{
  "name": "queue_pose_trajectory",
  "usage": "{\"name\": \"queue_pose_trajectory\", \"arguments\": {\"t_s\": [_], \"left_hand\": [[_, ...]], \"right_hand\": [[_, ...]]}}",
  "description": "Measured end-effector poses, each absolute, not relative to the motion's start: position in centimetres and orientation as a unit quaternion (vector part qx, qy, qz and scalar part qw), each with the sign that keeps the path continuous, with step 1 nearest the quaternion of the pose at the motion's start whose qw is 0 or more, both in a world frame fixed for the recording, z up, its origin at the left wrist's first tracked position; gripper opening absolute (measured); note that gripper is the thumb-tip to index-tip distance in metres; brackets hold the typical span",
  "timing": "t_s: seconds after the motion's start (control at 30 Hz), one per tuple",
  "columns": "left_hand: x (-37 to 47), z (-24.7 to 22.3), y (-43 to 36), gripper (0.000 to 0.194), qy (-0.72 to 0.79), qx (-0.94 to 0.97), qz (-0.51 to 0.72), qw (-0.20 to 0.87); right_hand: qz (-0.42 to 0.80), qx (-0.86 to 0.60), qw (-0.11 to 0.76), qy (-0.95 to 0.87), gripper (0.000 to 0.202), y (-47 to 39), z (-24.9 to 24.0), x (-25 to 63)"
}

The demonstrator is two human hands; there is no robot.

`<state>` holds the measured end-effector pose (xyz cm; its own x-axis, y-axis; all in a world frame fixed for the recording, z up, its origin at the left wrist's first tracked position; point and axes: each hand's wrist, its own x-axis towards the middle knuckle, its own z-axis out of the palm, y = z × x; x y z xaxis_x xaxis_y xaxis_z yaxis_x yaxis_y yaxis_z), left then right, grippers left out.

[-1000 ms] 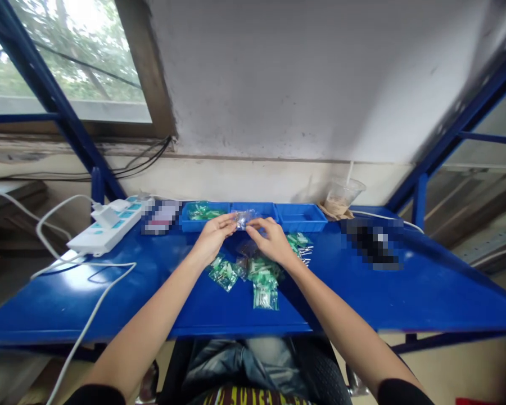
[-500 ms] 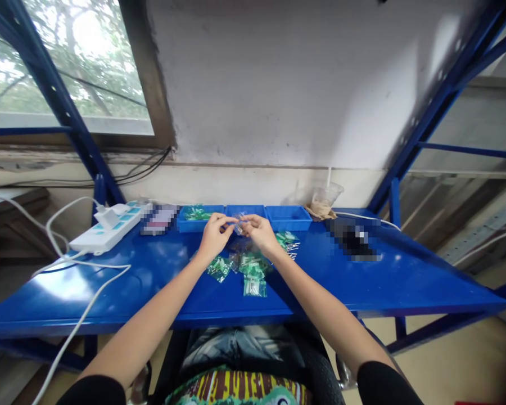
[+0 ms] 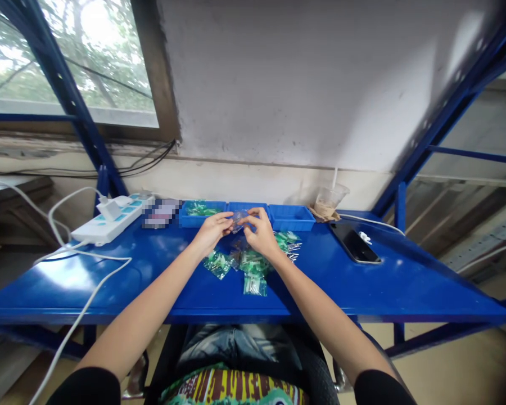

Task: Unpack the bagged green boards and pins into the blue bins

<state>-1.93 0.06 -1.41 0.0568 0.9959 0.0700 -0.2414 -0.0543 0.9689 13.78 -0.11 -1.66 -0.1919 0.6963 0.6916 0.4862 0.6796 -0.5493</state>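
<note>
Hands (image 3: 260,233) pinch a clear packet (image 3: 238,219), any lettering too small to read.

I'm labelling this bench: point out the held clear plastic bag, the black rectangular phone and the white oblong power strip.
Clear plastic bag (image 3: 238,221): head view, visible middle.
Black rectangular phone (image 3: 354,243): head view, its screen.
White oblong power strip (image 3: 112,226): head view, its casing.

The table (image 3: 413,287) and trays (image 3: 293,225) are blue, the packets (image 3: 255,285) green, the power strip (image 3: 93,232) white.

Flat, square green plastic packets (image 3: 255,263) lie at six o'clock from three rectangular blue plastic bins (image 3: 249,206).
</note>
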Motion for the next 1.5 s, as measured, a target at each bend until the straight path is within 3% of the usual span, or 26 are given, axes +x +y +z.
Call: {"name": "queue_pose_trajectory", "arguments": {"t_s": [0.13, 0.27, 0.4, 0.5, 0.63, 0.73, 0.87, 0.93, 1.0, 1.1, 1.2, 1.37, 1.5], "left_hand": [[-2.0, -1.5, 0.1, 0.022, 0.435, 0.591, 0.555, 0.391], [-1.8, -1.3, -0.4, 0.011, 0.428, 0.708, 0.517, 0.22], [-1.6, -1.4, -0.6, 0.013, 0.418, 0.769, 0.469, 0.12], [-1.6, -2.1, -0.4, 0.023, 0.44, 0.781, 0.43, 0.106], [-1.6, -3.3, -0.1, 0.035, 0.522, 0.788, 0.304, 0.115], [-1.6, -3.7, -0.1, 0.042, 0.556, 0.792, 0.225, 0.116], [-1.9, -3.9, 0.0, 0.022, 0.575, 0.777, 0.228, 0.12], [-2.2, -4.0, 0.2, 0.021, 0.57, 0.764, 0.266, 0.144], [-2.4, -4.2, 0.5, 0.033, 0.565, 0.736, 0.318, 0.193], [-2.3, -4.0, 0.8, 0.045, 0.56, 0.675, 0.393, 0.275], [-2.0, -3.3, 0.9, 0.031, 0.516, 0.657, 0.462, 0.299], [-2.1, -2.0, 0.4, 0.009, 0.42, 0.702, 0.529, 0.224], [-1.7, -1.4, -0.5, 0.006, 0.398, 0.74, 0.518, 0.157]], "right_hand": [[0.214, -0.451, 0.497, -0.71, 0.016, 0.3, -1.6, 14.0], [0.377, -0.455, 0.485, -0.645, 0.036, 0.6, -1.5, 14.0], [0.403, -0.472, 0.506, -0.6, 0.029, 0.7, -1.5, 13.7], [0.293, -0.477, 0.571, -0.601, 0.029, 0.6, -0.6, 14.4], [0.001, -0.492, 0.649, -0.58, 0.035, 0.8, 1.5, 16.8], [-0.099, -0.539, 0.572, -0.61, 0.034, 1.4, 1.9, 18.4], [-0.102, -0.591, 0.373, -0.708, 0.028, 1.9, 0.8, 18.9], [-0.105, -0.587, 0.36, -0.717, 0.031, 1.7, 0.3, 18.9], [-0.101, -0.568, 0.386, -0.719, 0.031, 1.4, 0.1, 18.6], [-0.038, -0.54, 0.398, -0.741, 0.03, 0.9, -0.2, 17.7], [0.083, -0.517, 0.398, -0.753, 0.03, 0.6, -0.7, 16.0], [0.356, -0.494, 0.439, -0.661, 0.049, 0.6, -1.7, 13.8], [0.535, -0.439, 0.469, -0.549, 0.031, 0.8, -1.8, 13.6]]}}
